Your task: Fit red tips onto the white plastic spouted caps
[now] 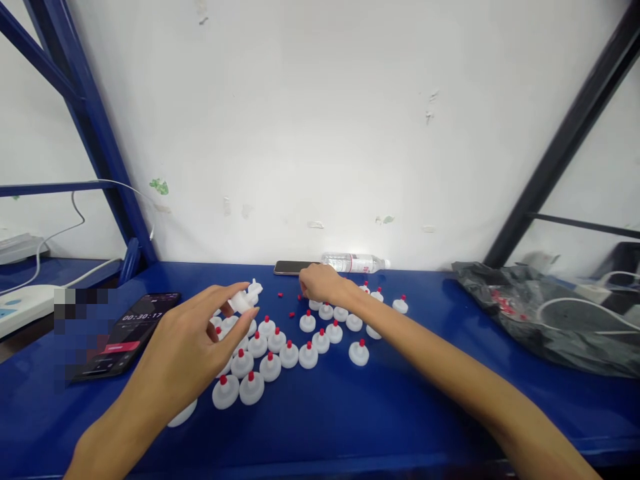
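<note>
My left hand [195,333] pinches a white nozzle cap [241,302] between thumb and fingers; no red tip shows on it. Beside it is another white cap [255,288] with a bare nozzle. My right hand [320,283] reaches to the middle back, fingers bent down and pressed together at the small red tips; what they hold is hidden. Loose red tips [292,315] lie just left of it. Several white caps with red tips [271,367] stand upright on the blue table [320,427], between and below my hands.
A phone showing a timer [130,333] lies at the left, near a white power strip [25,303]. Another phone [290,267] and a clear bottle [353,263] lie by the wall. A dark plastic bag [550,333] holding red pieces sits at the right.
</note>
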Demonstrator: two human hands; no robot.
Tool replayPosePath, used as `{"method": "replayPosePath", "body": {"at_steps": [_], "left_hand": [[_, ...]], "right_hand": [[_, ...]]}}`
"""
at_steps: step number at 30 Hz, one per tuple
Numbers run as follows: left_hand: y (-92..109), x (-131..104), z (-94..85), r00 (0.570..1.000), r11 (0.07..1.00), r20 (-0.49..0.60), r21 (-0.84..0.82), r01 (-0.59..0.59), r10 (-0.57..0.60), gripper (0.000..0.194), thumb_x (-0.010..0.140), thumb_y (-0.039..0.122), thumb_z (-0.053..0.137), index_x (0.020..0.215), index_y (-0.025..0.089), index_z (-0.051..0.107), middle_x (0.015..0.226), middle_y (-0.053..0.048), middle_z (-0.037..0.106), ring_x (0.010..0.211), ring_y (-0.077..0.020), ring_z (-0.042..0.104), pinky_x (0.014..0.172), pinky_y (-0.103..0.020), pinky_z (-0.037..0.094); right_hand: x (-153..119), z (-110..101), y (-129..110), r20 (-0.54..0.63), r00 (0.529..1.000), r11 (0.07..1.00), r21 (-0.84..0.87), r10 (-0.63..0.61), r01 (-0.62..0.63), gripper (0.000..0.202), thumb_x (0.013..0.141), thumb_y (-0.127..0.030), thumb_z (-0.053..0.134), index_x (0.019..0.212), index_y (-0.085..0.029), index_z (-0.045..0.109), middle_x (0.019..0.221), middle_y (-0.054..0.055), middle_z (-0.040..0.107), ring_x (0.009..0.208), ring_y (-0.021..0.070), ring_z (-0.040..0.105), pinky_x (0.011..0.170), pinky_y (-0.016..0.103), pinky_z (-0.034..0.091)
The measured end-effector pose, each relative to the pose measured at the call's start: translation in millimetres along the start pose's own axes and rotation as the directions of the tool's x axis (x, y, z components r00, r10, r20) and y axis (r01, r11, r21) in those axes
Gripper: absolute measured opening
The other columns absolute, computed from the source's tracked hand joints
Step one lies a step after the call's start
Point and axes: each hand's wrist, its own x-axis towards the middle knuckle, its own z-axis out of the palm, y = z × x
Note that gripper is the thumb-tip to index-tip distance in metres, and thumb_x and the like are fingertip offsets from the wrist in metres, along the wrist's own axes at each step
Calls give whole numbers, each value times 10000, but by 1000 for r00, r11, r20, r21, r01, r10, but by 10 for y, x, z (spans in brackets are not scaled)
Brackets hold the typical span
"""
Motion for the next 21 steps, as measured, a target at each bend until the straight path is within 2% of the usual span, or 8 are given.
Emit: {"method": "replayPosePath", "body": {"at_steps": [4, 7, 9, 12, 14, 16, 18, 21], "left_hand": [[-56, 16, 51, 1000, 1000, 15, 0, 16, -16, 483, 1003, 589, 562, 1291, 239, 729, 887, 18, 717, 505, -126, 579, 619, -326, 491], [-79, 33, 68, 999, 999, -2, 8, 38, -38, 521, 995, 617, 547, 1288, 233, 742, 870, 12, 730, 484, -132, 572, 617, -337, 486], [-80, 39, 67, 998, 998, -24, 11, 62, -62, 550, 980, 638, 552, 1281, 225, 754, 857, 6, 747, 480, -138, 579, 624, -342, 488], [-66, 30, 50, 994, 995, -56, -2, 95, -95, 577, 956, 669, 566, 1248, 218, 776, 859, -9, 776, 487, -147, 593, 633, -342, 497], [-51, 18, 31, 991, 994, -72, -25, 111, -112, 569, 948, 680, 575, 1218, 228, 790, 842, -6, 782, 487, -148, 598, 626, -335, 504], [-32, 9, 10, 988, 992, -90, -44, 120, -124, 553, 937, 686, 594, 1201, 245, 796, 804, 7, 774, 488, -148, 604, 614, -323, 507], [-12, 7, -13, 984, 988, -99, -57, 143, -148, 535, 923, 688, 620, 1192, 263, 800, 764, 23, 760, 481, -144, 603, 593, -311, 504], [23, 14, -44, 976, 978, -89, -77, 193, -200, 503, 914, 669, 656, 1201, 280, 796, 753, 37, 754, 489, -141, 616, 576, -296, 502]], "right_hand": [[-7, -71, 52, -63, 997, 988, 145, -44, 53, 356, 1034, -378, 701, 1329, -182, 667, 1340, 109, 682, 1133, 257, 703, 955, 467, 613], [-36, -202, 75, -191, 970, 928, 312, -148, 203, 177, 1039, -292, 667, 1141, -162, 731, 1175, 79, 756, 1052, 208, 718, 933, 358, 583], [-63, -282, 48, -299, 930, 858, 397, -215, 327, 179, 1062, -301, 609, 1112, -174, 726, 1144, 59, 770, 1032, 172, 709, 921, 296, 548], [-105, -329, -54, -422, 861, 659, 566, -285, 495, 255, 1065, -412, 590, 1130, -194, 705, 1102, 39, 752, 921, 137, 669, 811, 264, 530], [-138, -319, -132, -446, 831, 419, 719, -333, 554, 257, 989, -445, 695, 1046, -196, 721, 984, 16, 722, 792, 121, 602, 675, 249, 478], [-173, -301, -191, -441, 806, 210, 811, -394, 546, 260, 902, -442, 796, 977, -200, 738, 901, -7, 678, 727, 113, 530, 583, 242, 397], [-204, -293, -222, -435, 788, 132, 835, -435, 534, 262, 868, -439, 832, 966, -210, 748, 872, -21, 648, 717, 112, 497, 547, 240, 347], [-228, -298, -229, -427, 799, 99, 855, -423, 509, 258, 854, -423, 852, 973, -219, 748, 849, -33, 618, 717, 110, 486, 535, 235, 328]]}}
